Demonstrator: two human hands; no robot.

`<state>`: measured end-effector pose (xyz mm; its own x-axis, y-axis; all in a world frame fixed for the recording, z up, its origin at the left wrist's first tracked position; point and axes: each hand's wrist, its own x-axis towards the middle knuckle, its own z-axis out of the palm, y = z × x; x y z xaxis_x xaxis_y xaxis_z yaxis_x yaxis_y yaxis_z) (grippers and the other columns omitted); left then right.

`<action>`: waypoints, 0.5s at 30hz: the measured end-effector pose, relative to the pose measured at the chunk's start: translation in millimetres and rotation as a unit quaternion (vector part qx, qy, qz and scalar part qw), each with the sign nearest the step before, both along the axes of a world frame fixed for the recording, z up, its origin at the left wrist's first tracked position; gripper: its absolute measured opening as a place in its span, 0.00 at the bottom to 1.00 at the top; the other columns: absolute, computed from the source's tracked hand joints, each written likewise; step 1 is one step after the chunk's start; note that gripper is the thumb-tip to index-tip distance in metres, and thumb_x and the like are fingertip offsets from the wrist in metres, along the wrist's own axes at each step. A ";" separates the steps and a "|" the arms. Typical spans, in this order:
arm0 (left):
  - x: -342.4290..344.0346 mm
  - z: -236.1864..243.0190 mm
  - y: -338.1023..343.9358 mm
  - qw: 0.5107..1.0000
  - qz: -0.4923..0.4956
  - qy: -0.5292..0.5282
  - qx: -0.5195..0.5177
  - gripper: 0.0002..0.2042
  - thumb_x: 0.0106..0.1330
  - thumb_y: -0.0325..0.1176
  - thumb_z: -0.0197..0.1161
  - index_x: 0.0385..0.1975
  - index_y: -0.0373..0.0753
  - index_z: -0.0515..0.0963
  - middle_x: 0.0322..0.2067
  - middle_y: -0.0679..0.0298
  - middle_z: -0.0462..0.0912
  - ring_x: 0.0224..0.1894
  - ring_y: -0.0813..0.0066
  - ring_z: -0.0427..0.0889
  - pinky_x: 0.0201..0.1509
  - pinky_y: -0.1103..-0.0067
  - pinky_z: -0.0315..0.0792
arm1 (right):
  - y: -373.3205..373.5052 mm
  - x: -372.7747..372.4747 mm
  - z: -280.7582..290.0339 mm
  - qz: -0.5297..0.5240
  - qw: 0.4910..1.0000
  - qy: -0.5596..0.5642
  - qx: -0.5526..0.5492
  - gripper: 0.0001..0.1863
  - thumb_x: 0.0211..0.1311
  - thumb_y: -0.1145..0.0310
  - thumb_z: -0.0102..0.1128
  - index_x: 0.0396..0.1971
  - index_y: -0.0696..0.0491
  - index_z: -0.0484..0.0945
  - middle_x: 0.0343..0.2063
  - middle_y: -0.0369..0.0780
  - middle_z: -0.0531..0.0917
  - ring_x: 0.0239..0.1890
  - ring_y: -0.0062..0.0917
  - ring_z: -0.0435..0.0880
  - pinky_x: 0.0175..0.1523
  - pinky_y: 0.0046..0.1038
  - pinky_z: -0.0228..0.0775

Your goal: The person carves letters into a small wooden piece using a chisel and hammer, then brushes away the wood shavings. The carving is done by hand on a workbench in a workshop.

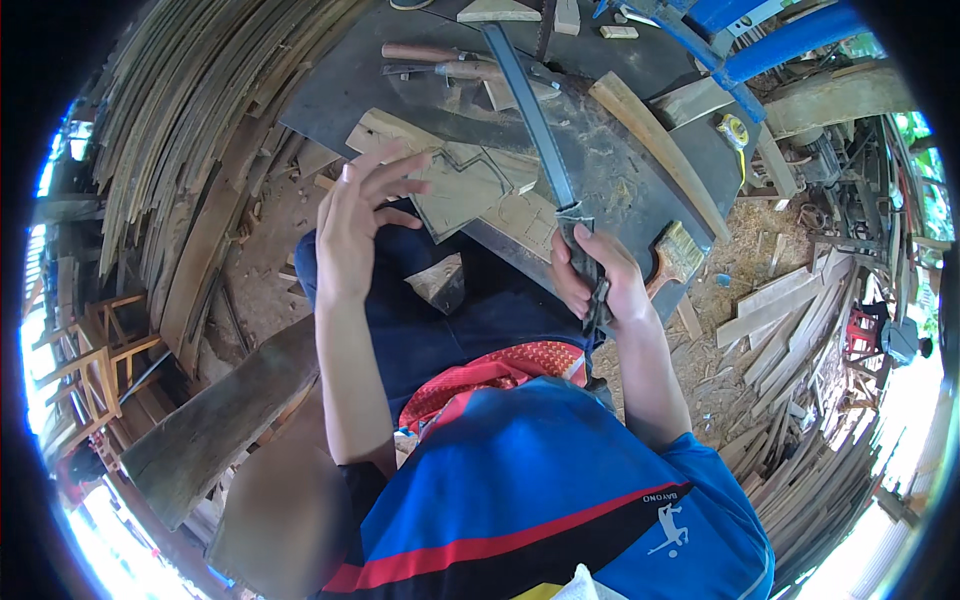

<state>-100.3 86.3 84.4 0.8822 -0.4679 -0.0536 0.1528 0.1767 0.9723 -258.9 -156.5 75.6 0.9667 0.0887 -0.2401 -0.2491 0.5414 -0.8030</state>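
Observation:
My right hand (605, 275) grips the dark, wrapped handle of a long flat metal-bladed tool (530, 115). Its narrow grey blade points away over the dark worktable (625, 190); whether it is a file or another kind of blade I cannot tell. My left hand (360, 215) is raised with its fingers apart and holds nothing. Beside those fingers, a pale wooden board (465, 195) with dark lines on it lies at the table's near edge. A small wood block (438, 283) is by my legs, between the two hands. A brush (678, 255) lies just right of my right hand.
Wooden-handled tools (430, 52) lie at the far side of the table. A long curved wood piece (660, 150) and a yellow tape measure (733, 130) are to the right. Blue metal framing (740, 60) stands far right. Stacked planks (170, 110) line the left; scrap wood (790, 310) covers the right floor.

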 end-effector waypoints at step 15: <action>-44.9 30.2 -21.8 0.892 -0.145 0.195 -0.380 0.40 0.76 0.65 0.35 0.69 0.33 0.65 0.52 0.53 0.84 0.42 0.61 0.80 0.34 0.74 0.76 | 10.6 -15.4 31.8 0.114 0.990 -0.082 0.027 0.27 0.69 0.44 0.60 0.37 0.58 0.72 0.16 0.32 0.73 0.16 0.12 0.68 0.23 0.20 0.55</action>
<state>-145.3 64.5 114.6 0.7014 -0.7057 0.0997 0.6004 0.6605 0.4509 -274.3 -145.9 107.4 0.9458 0.3170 -0.0712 -0.2389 0.5299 -0.8137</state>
